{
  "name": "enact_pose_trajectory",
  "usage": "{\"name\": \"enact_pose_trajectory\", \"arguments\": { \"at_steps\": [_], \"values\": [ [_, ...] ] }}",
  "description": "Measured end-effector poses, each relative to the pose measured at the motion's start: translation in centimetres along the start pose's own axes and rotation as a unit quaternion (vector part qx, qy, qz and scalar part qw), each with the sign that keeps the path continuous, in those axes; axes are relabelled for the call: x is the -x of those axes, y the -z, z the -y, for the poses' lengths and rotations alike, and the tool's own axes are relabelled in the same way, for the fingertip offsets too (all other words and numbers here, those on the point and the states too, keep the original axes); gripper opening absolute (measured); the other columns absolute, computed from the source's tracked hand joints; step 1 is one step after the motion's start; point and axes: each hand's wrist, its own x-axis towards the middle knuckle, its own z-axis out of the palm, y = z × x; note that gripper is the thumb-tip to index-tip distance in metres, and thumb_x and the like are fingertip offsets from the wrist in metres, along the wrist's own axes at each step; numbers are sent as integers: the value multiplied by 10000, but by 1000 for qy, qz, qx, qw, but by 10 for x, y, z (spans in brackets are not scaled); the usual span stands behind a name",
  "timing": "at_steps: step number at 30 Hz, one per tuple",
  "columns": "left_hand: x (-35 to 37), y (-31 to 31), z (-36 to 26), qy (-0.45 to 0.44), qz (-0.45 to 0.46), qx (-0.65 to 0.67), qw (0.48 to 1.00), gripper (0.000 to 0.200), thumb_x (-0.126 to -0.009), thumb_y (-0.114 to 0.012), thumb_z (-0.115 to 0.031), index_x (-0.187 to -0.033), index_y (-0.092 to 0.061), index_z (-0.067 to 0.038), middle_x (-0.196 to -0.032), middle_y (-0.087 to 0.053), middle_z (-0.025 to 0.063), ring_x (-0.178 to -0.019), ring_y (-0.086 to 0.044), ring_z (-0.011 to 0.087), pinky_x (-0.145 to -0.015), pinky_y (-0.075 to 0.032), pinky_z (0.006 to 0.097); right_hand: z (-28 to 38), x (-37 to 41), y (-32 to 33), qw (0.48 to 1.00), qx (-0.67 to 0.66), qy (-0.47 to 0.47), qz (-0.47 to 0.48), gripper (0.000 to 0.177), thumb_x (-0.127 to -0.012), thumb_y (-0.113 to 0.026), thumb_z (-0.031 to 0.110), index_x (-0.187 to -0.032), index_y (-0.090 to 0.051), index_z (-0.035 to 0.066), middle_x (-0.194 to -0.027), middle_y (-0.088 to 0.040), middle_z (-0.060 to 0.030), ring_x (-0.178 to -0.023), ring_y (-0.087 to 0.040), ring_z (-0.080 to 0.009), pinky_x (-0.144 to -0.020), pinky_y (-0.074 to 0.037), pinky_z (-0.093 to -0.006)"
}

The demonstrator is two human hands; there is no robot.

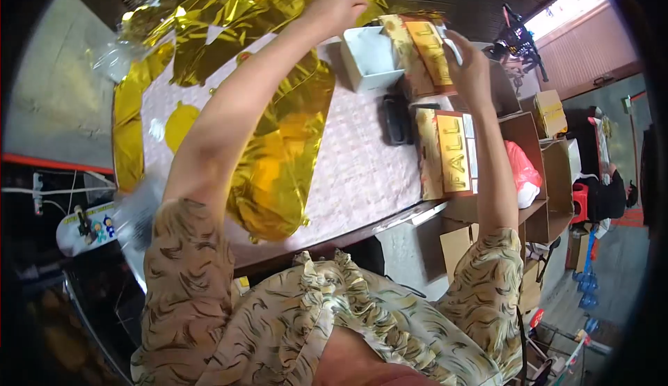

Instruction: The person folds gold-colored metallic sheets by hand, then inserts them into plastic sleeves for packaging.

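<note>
My left hand [337,11] is above the far side of the table, curled closed beside a white open box [372,59]; anything inside its fingers is hidden. My right hand [470,69] is bent around a thin white strip [454,47] at the right end of a printed FALL box [426,55]. A second FALL box [449,153] lies nearer me, by the table's right edge. Between the boxes and the open floor of the cloth sits a black oblong object [396,120]. Large gold foil balloons [278,163] lie flat under and beyond my left forearm.
Clear plastic wrapping [115,59] and more gold foil [209,27] cover the table's far left. Cardboard boxes [532,156] stand to the right, with a pink and white bag [520,170] among them. A white board with small figures [87,229] is at the left.
</note>
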Motion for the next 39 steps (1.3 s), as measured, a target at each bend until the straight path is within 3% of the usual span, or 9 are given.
{"name": "enact_pose_trajectory", "arguments": {
  "at_steps": [12,19,26,27,30,31,34,38,39],
  "values": [
    [-132,-136,-12,117,204,1,972,311,-889,-618,-176,-1114,-748,-6,-1186,-712,224,-1118,-682,390,-973,-554,446,-135,-91,-18,963,-171,-205,36,506,-985,-672,238,-1359,-594,-93,-1188,-716,-223,-1079,-692,-258,-939,-526,-338],
    [-123,-142,-2,86,103,16,991,281,-881,-673,-203,-1129,-791,-144,-1055,-759,167,-989,-718,342,-942,-555,417,-195,-129,-64,831,-402,-379,60,412,-1008,-667,352,-1192,-681,-17,-984,-739,-84,-896,-698,-184,-764,-512,-335],
    [-125,-122,16,212,21,100,972,280,-754,-849,-369,-968,-823,-189,-924,-786,34,-859,-743,239,-827,-585,371,-192,-148,-79,899,-294,-325,25,464,-968,-709,421,-1091,-702,-27,-966,-750,-108,-903,-700,-205,-810,-510,-355],
    [-124,-118,19,190,37,102,976,293,-767,-841,-368,-1002,-826,-194,-942,-791,32,-843,-743,209,-827,-583,356,-190,-147,-88,945,-273,-172,-47,563,-941,-723,485,-1203,-706,-14,-1039,-731,-105,-924,-672,-194,-868,-540,-359],
    [-119,-109,16,44,144,138,979,292,-811,-805,-345,-1065,-822,-201,-989,-795,48,-852,-745,195,-816,-579,338,-195,-168,-101,975,-122,-162,-90,669,-938,-708,525,-1299,-664,-36,-1102,-710,-131,-978,-652,-208,-878,-554,-388],
    [-118,-107,9,31,213,125,969,320,-865,-755,-335,-1152,-799,-201,-1027,-796,57,-868,-740,176,-828,-571,316,-204,-184,-96,953,-152,-255,51,701,-939,-690,562,-1290,-662,-44,-1133,-706,-151,-1002,-661,-220,-876,-556,-420],
    [-112,-109,6,90,231,239,939,329,-912,-715,-345,-1189,-783,-182,-1030,-795,43,-876,-728,164,-848,-562,306,-179,-189,-97,897,-72,-416,130,680,-952,-675,568,-1309,-664,-11,-1109,-719,-141,-950,-674,-229,-834,-567,-424],
    [-109,-97,20,96,281,253,921,385,-1021,-634,-381,-1319,-717,-152,-1235,-732,61,-1062,-688,153,-941,-538,320,-214,-194,-121,871,-254,-368,203,434,-1005,-642,485,-1166,-746,96,-993,-744,-114,-846,-685,-200,-749,-558,-360],
    [-107,-96,23,98,268,272,919,340,-1038,-611,-313,-1307,-722,-136,-1258,-719,49,-1071,-684,136,-928,-543,301,-226,-200,-129,894,-280,-280,211,381,-869,-831,245,-1048,-732,-77,-975,-750,-136,-750,-719,-216,-646,-597,-362]
  ]
}}
